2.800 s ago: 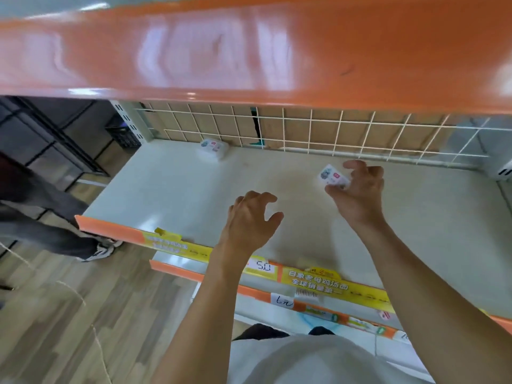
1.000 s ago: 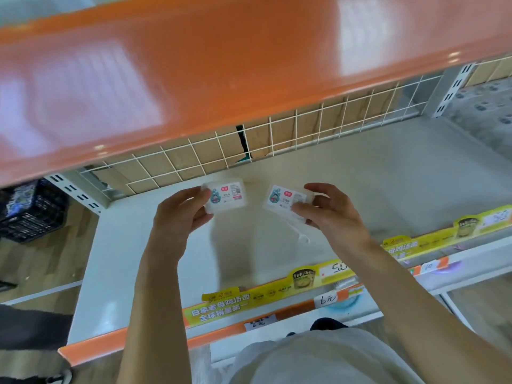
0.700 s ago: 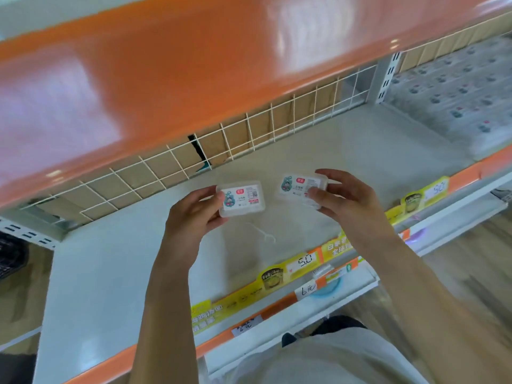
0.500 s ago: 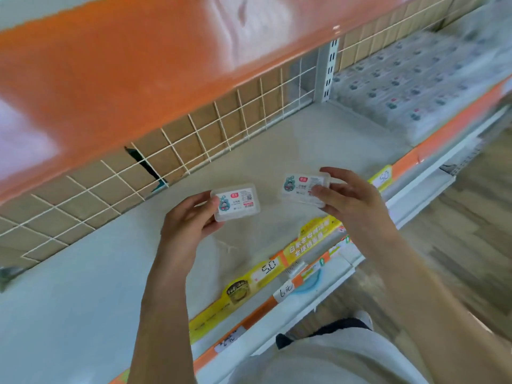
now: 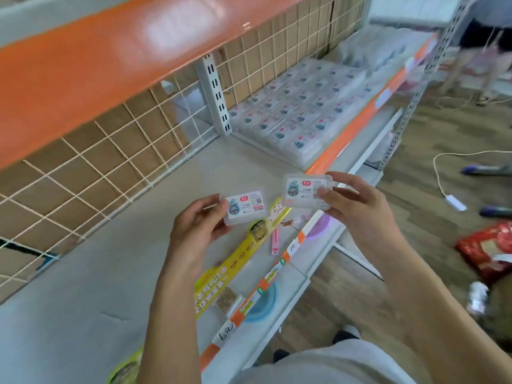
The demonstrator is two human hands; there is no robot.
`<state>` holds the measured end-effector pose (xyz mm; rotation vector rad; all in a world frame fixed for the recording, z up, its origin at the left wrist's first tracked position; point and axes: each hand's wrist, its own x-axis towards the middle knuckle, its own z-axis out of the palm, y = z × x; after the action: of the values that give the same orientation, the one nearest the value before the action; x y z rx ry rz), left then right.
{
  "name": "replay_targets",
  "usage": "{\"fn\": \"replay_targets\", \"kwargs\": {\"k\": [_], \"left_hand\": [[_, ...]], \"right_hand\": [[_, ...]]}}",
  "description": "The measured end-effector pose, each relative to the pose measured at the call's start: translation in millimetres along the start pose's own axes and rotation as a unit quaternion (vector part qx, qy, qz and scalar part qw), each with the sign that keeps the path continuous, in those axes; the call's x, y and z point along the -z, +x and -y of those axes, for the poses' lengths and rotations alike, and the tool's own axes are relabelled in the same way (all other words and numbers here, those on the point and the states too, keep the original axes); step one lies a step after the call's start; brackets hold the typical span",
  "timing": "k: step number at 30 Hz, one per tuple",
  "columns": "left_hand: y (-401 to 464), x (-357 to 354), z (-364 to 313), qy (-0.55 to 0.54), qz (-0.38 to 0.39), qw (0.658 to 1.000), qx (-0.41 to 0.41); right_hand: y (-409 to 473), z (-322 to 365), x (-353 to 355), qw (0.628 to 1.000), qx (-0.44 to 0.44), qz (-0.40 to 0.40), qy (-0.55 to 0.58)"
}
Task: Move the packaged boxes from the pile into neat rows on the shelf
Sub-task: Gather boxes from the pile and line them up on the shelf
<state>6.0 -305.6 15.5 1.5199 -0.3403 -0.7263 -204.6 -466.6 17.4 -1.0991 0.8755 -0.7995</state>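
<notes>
My left hand grips a small clear plastic box with a white label, held above the front of the grey shelf. My right hand pinches a second box of the same kind, a little higher and to the right. Both labels face up. On the neighbouring shelf bay to the right lie neat rows of the same boxes, several deep and wide.
An orange shelf overhangs above, with a wire grid back panel. A white upright post divides the bays. Yellow price strips line the shelf front. On the floor: a red bag, a white cable, another person.
My view has swung right along the shelf, bringing the bay with the rows of boxes into sight. Both hands, each still holding a box, have travelled right with it.
</notes>
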Motion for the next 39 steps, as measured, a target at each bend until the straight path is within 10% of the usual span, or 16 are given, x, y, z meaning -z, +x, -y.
{"fn": "replay_targets", "kwargs": {"k": [17,39], "left_hand": [[29.8,-229.8,-5.7,-0.011,0.027,1.0,0.009],[189.5,-368.2,-58.1,0.055,0.011,0.998,-0.025]], "right_hand": [[111.5,72.9,190.6,1.0,-0.002,-0.011,-0.021],[329.4,118.3,231.4,0.999,-0.017,-0.028,-0.006]]}}
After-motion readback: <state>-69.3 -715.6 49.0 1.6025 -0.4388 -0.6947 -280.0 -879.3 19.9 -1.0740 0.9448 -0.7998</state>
